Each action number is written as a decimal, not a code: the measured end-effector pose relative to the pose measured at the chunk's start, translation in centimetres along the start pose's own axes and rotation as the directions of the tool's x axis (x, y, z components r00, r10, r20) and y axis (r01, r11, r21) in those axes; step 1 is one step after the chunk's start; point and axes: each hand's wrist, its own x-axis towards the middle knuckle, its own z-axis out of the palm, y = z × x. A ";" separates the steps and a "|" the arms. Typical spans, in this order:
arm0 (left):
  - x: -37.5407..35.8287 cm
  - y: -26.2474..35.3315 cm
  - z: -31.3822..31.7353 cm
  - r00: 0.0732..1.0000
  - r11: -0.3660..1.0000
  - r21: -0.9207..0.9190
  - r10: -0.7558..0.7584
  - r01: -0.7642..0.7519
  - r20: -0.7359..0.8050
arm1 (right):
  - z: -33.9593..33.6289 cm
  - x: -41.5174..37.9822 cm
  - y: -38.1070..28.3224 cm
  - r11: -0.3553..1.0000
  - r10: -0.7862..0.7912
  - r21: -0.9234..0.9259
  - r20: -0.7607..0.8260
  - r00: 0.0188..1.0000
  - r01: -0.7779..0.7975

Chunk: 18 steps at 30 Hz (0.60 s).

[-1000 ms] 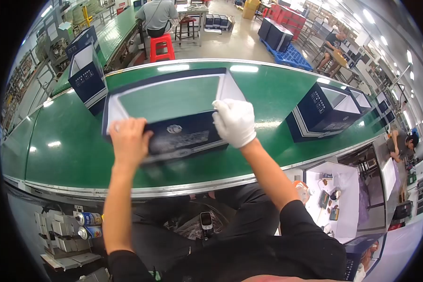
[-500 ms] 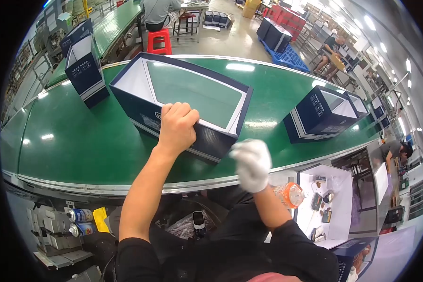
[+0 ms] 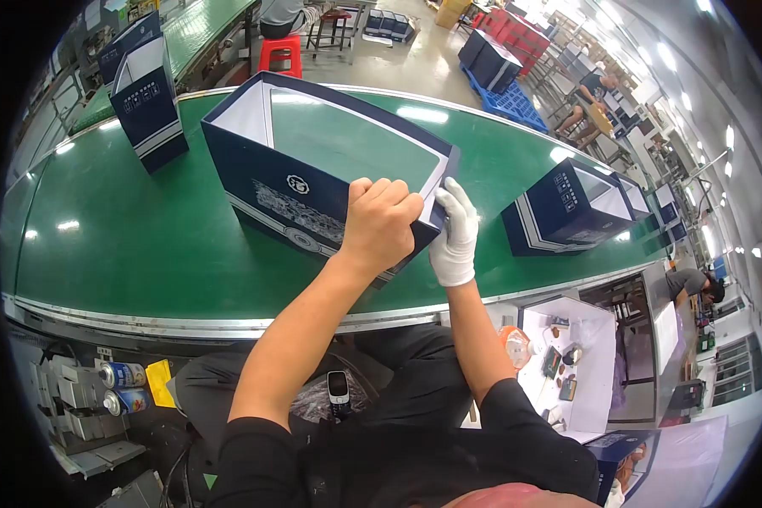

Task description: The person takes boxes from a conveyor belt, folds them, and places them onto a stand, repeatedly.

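A large dark-blue box, with a white lining, white stripes and a printed emblem, stands tilted on the green conveyor belt. Through its open top a large window-like opening shows green. My bare left hand is closed over the rim of the near wall, close to the right corner. At the right end of the same box is my right hand, in a white glove, its fingers bent over the end panel's edge. The inner sides of the fingers of both hands are hidden.
More blue boxes stand on the belt at the left, and others at the right. Below the belt's right edge sits a white bin of small items beside an orange-labelled bottle. A phone lies near my lap.
My left hand has moved right along the near rim. My gloved right hand has come up from beside the belt's edge onto the box's right end. The box's near wall shows more.
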 end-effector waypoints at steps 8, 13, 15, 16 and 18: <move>0.0 2.9 -0.8 0.989 0.999 0.017 0.052 -0.050 -0.138 | 0.5 2.4 2.5 0.987 -0.074 0.151 0.154 0.985 0.051; 0.1 2.7 1.3 0.990 1.000 0.024 0.023 -0.019 -0.139 | -0.2 3.7 3.0 0.986 -0.166 0.024 0.243 0.956 0.165; -0.1 2.8 1.9 0.991 0.999 0.038 -0.005 0.010 -0.135 | 0.1 6.1 5.5 0.949 -0.257 -0.103 0.290 0.922 0.297; -0.3 3.3 2.1 0.993 0.999 0.028 -0.022 0.025 -0.117 | 0.4 7.0 6.8 0.941 -0.269 -0.129 0.273 0.924 0.312; 0.0 3.5 2.3 0.995 0.999 0.032 -0.036 0.039 -0.095 | 0.2 7.8 7.6 0.945 -0.201 -0.175 0.356 0.912 0.277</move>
